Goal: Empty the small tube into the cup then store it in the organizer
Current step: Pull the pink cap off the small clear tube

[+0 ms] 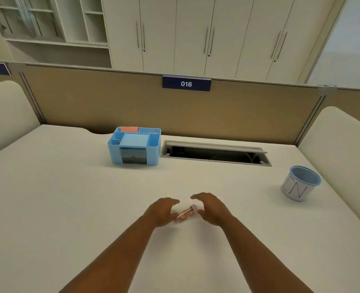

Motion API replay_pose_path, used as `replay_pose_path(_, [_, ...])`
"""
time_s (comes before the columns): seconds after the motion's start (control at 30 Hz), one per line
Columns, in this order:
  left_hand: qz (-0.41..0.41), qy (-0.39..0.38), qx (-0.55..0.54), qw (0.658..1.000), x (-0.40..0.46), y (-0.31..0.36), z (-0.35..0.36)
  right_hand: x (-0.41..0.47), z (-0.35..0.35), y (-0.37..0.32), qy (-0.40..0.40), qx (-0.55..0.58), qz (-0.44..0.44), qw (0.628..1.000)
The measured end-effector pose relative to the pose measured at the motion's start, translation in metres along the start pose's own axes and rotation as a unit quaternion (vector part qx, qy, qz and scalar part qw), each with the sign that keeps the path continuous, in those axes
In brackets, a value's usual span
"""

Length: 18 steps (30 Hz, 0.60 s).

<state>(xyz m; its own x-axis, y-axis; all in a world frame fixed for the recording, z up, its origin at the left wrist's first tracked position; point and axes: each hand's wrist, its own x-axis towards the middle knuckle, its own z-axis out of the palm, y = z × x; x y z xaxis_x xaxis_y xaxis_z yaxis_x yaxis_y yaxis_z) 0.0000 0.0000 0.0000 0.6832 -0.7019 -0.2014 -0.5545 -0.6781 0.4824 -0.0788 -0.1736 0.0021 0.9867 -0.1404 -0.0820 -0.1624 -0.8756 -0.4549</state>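
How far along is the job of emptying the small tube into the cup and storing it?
Nothing looks done yet. The small clear tube with a white cap lies on the white desk, pinkish contents inside, cap apparently on. In hand: the left hand and right hand flank it, open, neither clearly gripping. Left: emptying it into the blue-rimmed white cup, then storing it in the light blue plastic organizer.

Two bare forearms enter from the near edge, one on the left and one on the right, each narrowing toward the wrist. No sleeve shows on either; both are uncovered from the near edge to the fingertips. The left hand [161, 211] and the right hand [211, 208] wear no gloves, rings, watch or bands that can be made out. The fingers are slightly blurred, so nails and finer marks cannot be told.
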Motion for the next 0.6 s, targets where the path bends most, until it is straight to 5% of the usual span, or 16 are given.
replay_pose_path(0.17, [-0.016, 0.008, -0.053, 0.998, -0.002, 0.008, 0.017, 0.002, 0.014, -0.001, -0.05, 0.006, 0.015, 0.999])
replay_pose_path(0.33, [-0.007, 0.023, -0.054, 0.998, -0.006, 0.004, 0.032, 0.005, 0.021, -0.001, -0.018, 0.007, -0.002, 1.0])
replay_pose_path(0.6, [0.041, 0.117, -0.072, 0.99, -0.002, 0.016, 0.017, 0.017, 0.003, -0.014, 0.009, 0.282, 0.037, 0.959])
